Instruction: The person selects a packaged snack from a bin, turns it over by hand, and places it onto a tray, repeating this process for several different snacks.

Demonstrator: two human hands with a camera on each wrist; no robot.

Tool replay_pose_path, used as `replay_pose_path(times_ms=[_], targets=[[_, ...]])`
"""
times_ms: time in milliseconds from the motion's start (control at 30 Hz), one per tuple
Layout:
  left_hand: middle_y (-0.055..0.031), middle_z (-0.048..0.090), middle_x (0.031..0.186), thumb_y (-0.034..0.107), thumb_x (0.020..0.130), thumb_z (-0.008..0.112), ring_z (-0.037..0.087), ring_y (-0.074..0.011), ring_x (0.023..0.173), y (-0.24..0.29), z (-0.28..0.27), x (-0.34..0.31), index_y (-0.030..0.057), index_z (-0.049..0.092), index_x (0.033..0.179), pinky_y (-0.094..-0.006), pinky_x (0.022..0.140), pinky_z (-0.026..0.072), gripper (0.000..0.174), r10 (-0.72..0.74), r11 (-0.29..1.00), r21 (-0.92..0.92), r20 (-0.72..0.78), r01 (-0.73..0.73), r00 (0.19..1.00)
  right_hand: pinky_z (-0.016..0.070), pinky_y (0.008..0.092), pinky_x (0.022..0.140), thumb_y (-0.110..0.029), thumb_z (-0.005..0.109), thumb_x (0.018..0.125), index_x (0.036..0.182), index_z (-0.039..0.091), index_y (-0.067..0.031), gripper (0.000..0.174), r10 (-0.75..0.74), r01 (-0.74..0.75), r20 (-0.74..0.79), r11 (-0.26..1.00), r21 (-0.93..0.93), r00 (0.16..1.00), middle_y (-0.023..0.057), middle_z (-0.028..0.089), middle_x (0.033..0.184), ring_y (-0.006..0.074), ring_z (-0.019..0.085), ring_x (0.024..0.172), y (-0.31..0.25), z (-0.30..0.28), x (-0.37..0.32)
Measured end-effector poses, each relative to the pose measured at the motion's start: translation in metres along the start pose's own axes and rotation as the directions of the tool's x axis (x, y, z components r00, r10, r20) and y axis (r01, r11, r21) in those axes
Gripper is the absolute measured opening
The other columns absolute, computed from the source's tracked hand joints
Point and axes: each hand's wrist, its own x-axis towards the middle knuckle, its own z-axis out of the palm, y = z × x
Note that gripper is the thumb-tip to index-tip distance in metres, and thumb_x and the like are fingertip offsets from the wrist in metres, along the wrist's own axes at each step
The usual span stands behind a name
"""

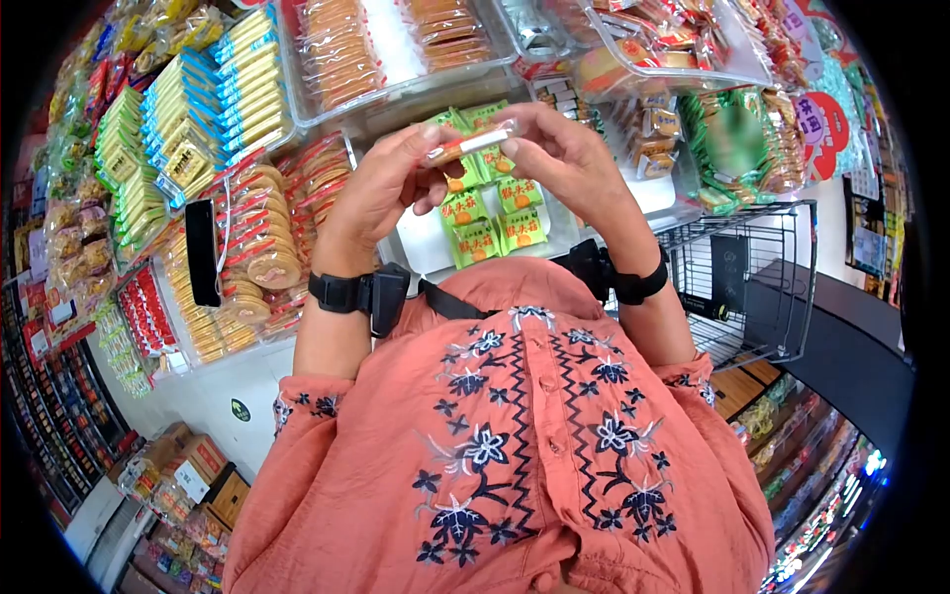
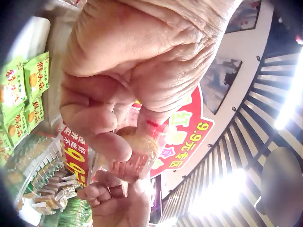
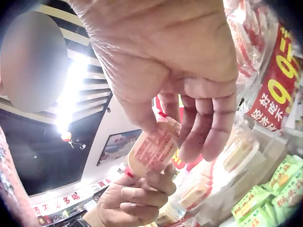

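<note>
Both hands hold one small wrapped snack (image 1: pixel 470 146) in clear film, raised above a bin of green packets (image 1: pixel 500 223). The left hand (image 1: pixel 381 178) pinches one end between thumb and fingers, and the right hand (image 1: pixel 569 158) pinches the other. In the left wrist view, the snack (image 2: pixel 135 158) shows a tan, round-edged side with red print, beside the left hand (image 2: pixel 137 61). From the right wrist view, the printed face of the snack (image 3: pixel 154 146) lies between the right hand (image 3: pixel 165 61) above and the left hand (image 3: pixel 137 201) below.
Bins of wrapped biscuits (image 1: pixel 262 228) stand on the left, with blue-and-yellow packets (image 1: pixel 188 124) beyond. Clear trays of brown snacks (image 1: pixel 336 49) are at the top. A wire shopping cart (image 1: pixel 762 277) is at the right. A black phone-like object (image 1: pixel 203 252) hangs at the left bins.
</note>
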Motion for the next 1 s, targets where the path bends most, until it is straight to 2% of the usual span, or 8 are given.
replay_pose_path(times_ms=[267, 333, 500, 600, 700, 800, 900, 1000], targets=[[0.0049, 0.063, 0.086, 0.038, 0.096, 0.066, 0.056, -0.0054, 0.071, -0.042, -0.05, 0.052, 0.01, 0.064, 0.117, -0.0225, 0.059, 0.0444, 0.035, 0.013, 0.864, 0.504, -0.054, 0.016, 0.998, 0.0526, 0.0258, 0.078, -0.017, 0.062, 0.097, 0.133, 0.057, 0.0015, 0.041, 0.138, -0.125, 0.086, 0.983, -0.136, 0.987, 0.004, 0.067, 0.103, 0.009, 0.063, 0.086, 0.028, -0.025, -0.007], [0.0038, 0.063, 0.087, 0.039, 0.096, 0.064, 0.056, -0.0078, 0.071, -0.065, -0.072, 0.072, 0.0088, 0.064, 0.117, -0.0254, 0.057, 0.0451, 0.037, -0.01, 0.73, 0.683, -0.017, 0.019, 1.0, 0.0525, 0.0262, 0.075, -0.017, 0.061, 0.098, 0.123, 0.06, 0.0045, 0.033, 0.126, -0.114, 0.065, 0.978, -0.173, 0.99, 0.0035, 0.067, 0.093, 0.0101, 0.064, 0.083, 0.013, -0.033, -0.013], [-0.0072, 0.065, 0.088, 0.027, 0.096, 0.065, 0.06, -0.0158, 0.076, -0.108, -0.084, 0.089, -0.0002, 0.06, 0.114, -0.0328, 0.063, 0.0488, 0.033, 0.179, 0.564, 0.822, -0.028, -0.079, 0.983, 0.0544, 0.0255, 0.068, -0.013, 0.061, 0.096, 0.107, 0.064, 0.0004, 0.018, 0.186, -0.183, -0.033, 0.981, 0.071, 0.982, 0.0046, 0.07, 0.092, 0.009, 0.066, 0.077, -0.067, -0.066, -0.028], [-0.0168, 0.064, 0.088, 0.021, 0.092, 0.067, 0.062, -0.0293, 0.083, -0.102, -0.07, 0.084, -0.0027, 0.06, 0.107, -0.0415, 0.076, 0.0498, 0.029, 0.253, 0.446, 0.893, -0.056, -0.065, 0.966, 0.0523, 0.0241, 0.063, -0.014, 0.065, 0.094, 0.105, 0.065, 0.0007, 0.018, 0.025, -0.002, -0.231, 0.995, 0.097, 0.973, 0.0047, 0.07, 0.087, 0.0078, 0.065, 0.072, -0.1, -0.099, -0.035], [-0.0227, 0.064, 0.093, 0.019, 0.088, 0.068, 0.061, -0.0399, 0.092, -0.097, -0.059, 0.078, -0.0007, 0.062, 0.101, -0.0459, 0.081, 0.0491, 0.025, 0.331, 0.285, 0.957, -0.054, -0.046, 0.942, 0.0532, 0.0253, 0.067, -0.013, 0.065, 0.094, 0.109, 0.065, 0.0006, 0.02, -0.103, 0.071, -0.433, 0.993, -0.091, 0.896, 0.0045, 0.07, 0.085, 0.0085, 0.066, 0.076, -0.114, -0.13, -0.022], [-0.0225, 0.063, 0.097, 0.02, 0.089, 0.068, 0.061, -0.0384, 0.093, -0.094, -0.055, 0.071, -0.0001, 0.062, 0.103, -0.0453, 0.082, 0.049, 0.026, 0.467, 0.078, 0.994, 0.033, -0.078, 0.884, 0.0549, 0.0293, 0.074, -0.012, 0.065, 0.093, 0.115, 0.065, -0.0007, 0.025, -0.331, 0.098, -0.43, 0.872, -0.479, 0.84, 0.0082, 0.071, 0.092, 0.0134, 0.069, 0.083, -0.108, -0.157, 0.009], [-0.0218, 0.062, 0.101, 0.02, 0.089, 0.068, 0.062, -0.0362, 0.094, -0.076, -0.043, 0.058, -0.0008, 0.062, 0.106, -0.0434, 0.084, 0.0494, 0.027, 0.561, 0.076, 0.988, 0.068, -0.133, 0.825, 0.0536, 0.0314, 0.083, -0.014, 0.066, 0.094, 0.125, 0.062, -0.0017, 0.034, -0.443, 0.16, -0.275, 0.724, -0.671, 0.853, 0.0101, 0.071, 0.106, 0.0198, 0.067, 0.093, -0.081, -0.179, 0.045], [-0.0218, 0.062, 0.105, 0.019, 0.088, 0.069, 0.06, -0.039, 0.1, -0.065, -0.044, 0.047, -0.0015, 0.062, 0.107, -0.0468, 0.089, 0.0489, 0.029, 0.52, 0.266, 0.947, 0.018, -0.182, 0.854, 0.0526, 0.0373, 0.089, -0.016, 0.069, 0.089, 0.131, 0.059, -0.0038, 0.044, -0.464, 0.129, -0.125, 0.48, -0.868, 0.877, 0.0172, 0.067, 0.119, 0.0312, 0.066, 0.106, -0.067, -0.186, 0.068]])
